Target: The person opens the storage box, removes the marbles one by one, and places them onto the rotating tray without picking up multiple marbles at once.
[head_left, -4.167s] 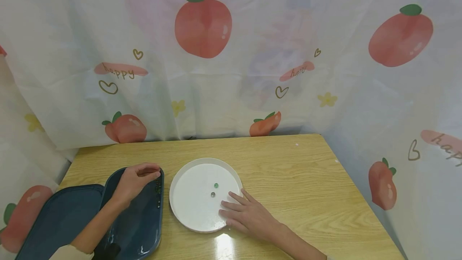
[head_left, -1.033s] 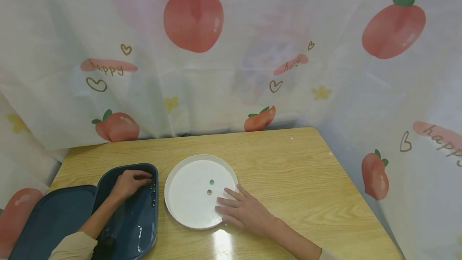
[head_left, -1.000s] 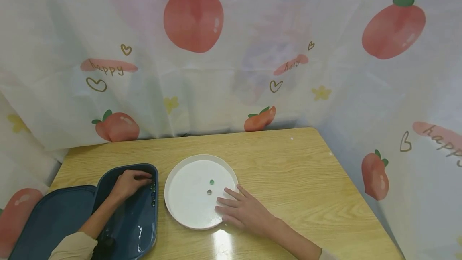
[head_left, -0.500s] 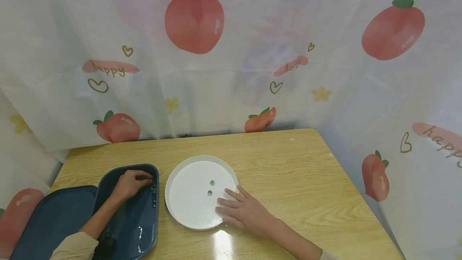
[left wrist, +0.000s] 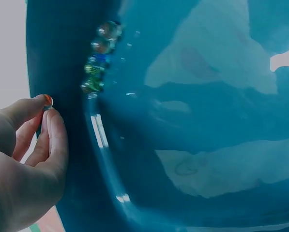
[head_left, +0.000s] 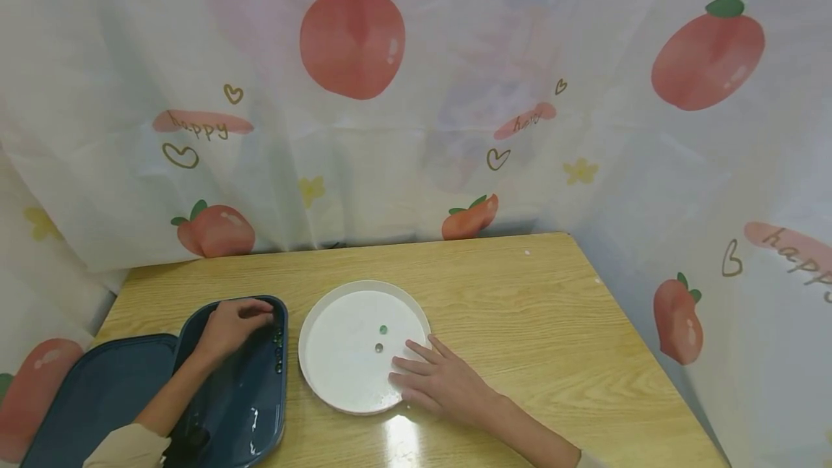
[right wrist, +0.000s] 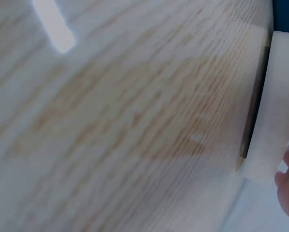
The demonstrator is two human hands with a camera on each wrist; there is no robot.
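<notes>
Between thumb and fingertips, my left hand [head_left: 229, 327] pinches a glass marble [left wrist: 48, 101] with orange in it, at the far right corner of the blue tray [head_left: 242, 399]. Several more marbles [left wrist: 99, 58] lie in a row along that tray's right side. My right hand [head_left: 448, 385] rests with spread fingers on the near right rim of the round white plate [head_left: 344, 374]. On the plate sit a green marble [head_left: 383, 329] and a greyish clear marble [head_left: 379, 347], apart from each other. The right wrist view catches only part of the hand at the plate's side wall.
A second blue tray [head_left: 104, 388] lies at the left, partly under the first. All stand on a wooden table [head_left: 520, 331]. A fruit-print curtain [head_left: 416, 128] hangs behind it and along both sides.
Over the last second my left hand has risen slightly from the marble row toward the tray's far rim. My right hand and the two marbles on the plate have stayed in place.
</notes>
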